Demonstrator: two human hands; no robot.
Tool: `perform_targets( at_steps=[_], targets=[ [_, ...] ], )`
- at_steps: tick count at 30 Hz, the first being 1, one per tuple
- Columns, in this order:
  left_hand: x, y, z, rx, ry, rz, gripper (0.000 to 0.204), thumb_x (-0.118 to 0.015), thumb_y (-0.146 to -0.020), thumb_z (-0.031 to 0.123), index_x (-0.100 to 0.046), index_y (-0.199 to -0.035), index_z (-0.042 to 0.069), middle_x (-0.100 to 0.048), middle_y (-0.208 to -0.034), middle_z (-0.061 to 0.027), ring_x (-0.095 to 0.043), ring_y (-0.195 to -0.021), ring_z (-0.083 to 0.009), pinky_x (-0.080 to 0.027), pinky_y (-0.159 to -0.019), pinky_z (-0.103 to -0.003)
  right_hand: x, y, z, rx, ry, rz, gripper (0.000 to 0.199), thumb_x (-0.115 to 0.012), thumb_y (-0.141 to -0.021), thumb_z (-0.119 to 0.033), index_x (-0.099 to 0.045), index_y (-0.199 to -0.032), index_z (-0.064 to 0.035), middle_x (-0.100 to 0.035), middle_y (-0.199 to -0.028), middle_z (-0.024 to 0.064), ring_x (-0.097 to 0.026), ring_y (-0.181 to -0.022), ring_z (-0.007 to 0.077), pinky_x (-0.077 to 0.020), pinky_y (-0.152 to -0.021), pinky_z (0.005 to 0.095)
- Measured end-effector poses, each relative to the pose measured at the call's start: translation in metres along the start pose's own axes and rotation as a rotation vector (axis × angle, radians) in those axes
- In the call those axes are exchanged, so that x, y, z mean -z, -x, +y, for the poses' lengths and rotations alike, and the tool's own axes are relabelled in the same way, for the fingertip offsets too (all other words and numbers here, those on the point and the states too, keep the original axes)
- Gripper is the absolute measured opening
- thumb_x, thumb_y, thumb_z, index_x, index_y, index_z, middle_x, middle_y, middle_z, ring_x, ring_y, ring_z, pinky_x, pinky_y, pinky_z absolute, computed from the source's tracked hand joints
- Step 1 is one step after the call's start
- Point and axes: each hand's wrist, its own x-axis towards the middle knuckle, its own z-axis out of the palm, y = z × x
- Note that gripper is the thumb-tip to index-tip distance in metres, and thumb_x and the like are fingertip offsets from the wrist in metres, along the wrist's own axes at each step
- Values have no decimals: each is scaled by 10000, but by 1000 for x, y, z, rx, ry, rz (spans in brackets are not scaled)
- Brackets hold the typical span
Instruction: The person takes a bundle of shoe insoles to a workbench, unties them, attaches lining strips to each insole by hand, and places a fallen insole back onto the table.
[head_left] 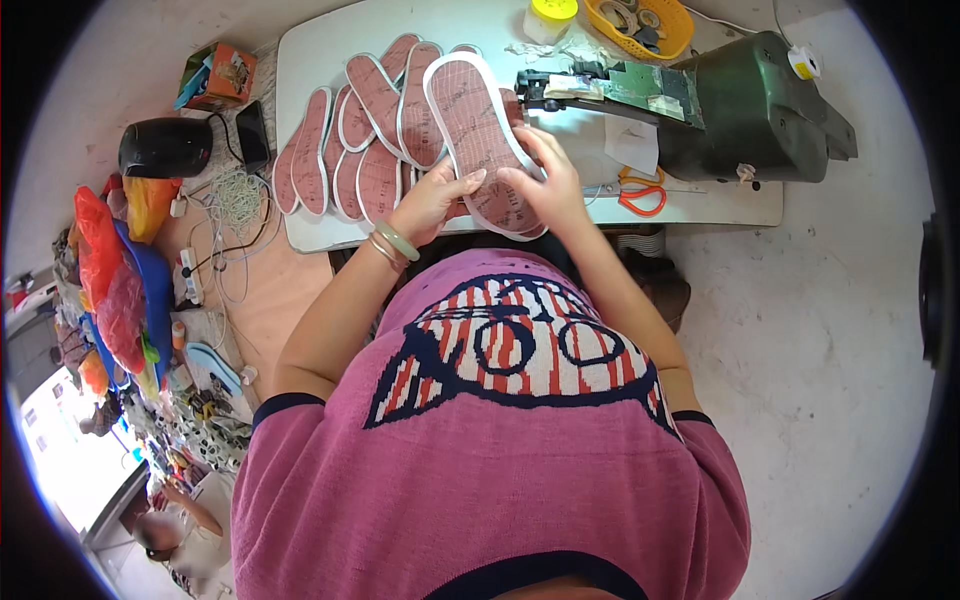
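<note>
A reddish-brown insole with a white bound edge is held up over the table, tilted, its upper end pointing away from me. My left hand grips its left edge, thumb on the face and the other fingers behind. On the opposite edge my right hand is closed round it, its thumb also lying on the face. Several similar insoles lie overlapping in a loose pile to the left and behind. To the right of the held insole stands a dark green sewing machine, its narrow arm reaching toward my right hand.
Orange-handled scissors lie on the white table by the machine. At the back are a yellow-lidded jar and a yellow basket. Tangled cords and a black device sit left. Another person is at lower left.
</note>
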Motion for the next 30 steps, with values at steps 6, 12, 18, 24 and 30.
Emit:
perform_targets(
  at_steps=[6,12,18,24,30],
  targets=[
    [-8,-5,10,26,-27,73,350,-510,-970,227,-503,-1245,10,-588,-1179,-66,-572,-1056,-148,-469,-905,-327,2,-14,-1,-551,-608,-374,439,-639,-855,-159,-529,-1249,-2,-643,-1084,114,-643,-934,247,-482,-843,306],
    [-33,-21,16,-219,103,215,288,-563,-929,265,-651,-1026,9,-649,-992,-86,-576,-918,-121,-471,-745,-285,-2,-12,-25,-137,326,-79,414,-642,-866,-178,-555,-1232,-4,-654,-1020,137,-648,-847,247,-504,-749,310],
    [-42,-75,34,-502,-354,385,303,-582,-891,249,-669,-924,-39,-645,-968,-129,-579,-891,-132,-464,-776,-302,29,-46,-7,16,332,46,420,-635,-876,-183,-548,-1247,-8,-646,-929,125,-633,-760,256,-506,-688,338],
    [-63,-127,46,-771,-607,477,362,-581,-876,272,-658,-922,-79,-656,-948,-153,-616,-863,-175,-469,-773,-324,45,-39,27,-152,-105,349,304,-623,-891,-159,-593,-1129,28,-642,-804,78,-628,-728,207,-508,-654,318],
    [-57,-132,67,-329,-165,314,432,-580,-875,305,-632,-962,-114,-619,-1067,-200,-612,-942,-275,-454,-826,-368,37,-14,6,-657,-1048,71,262,-548,-926,-246,-591,-889,10,-608,-724,79,-586,-612,156,-485,-575,259]
  ],
)
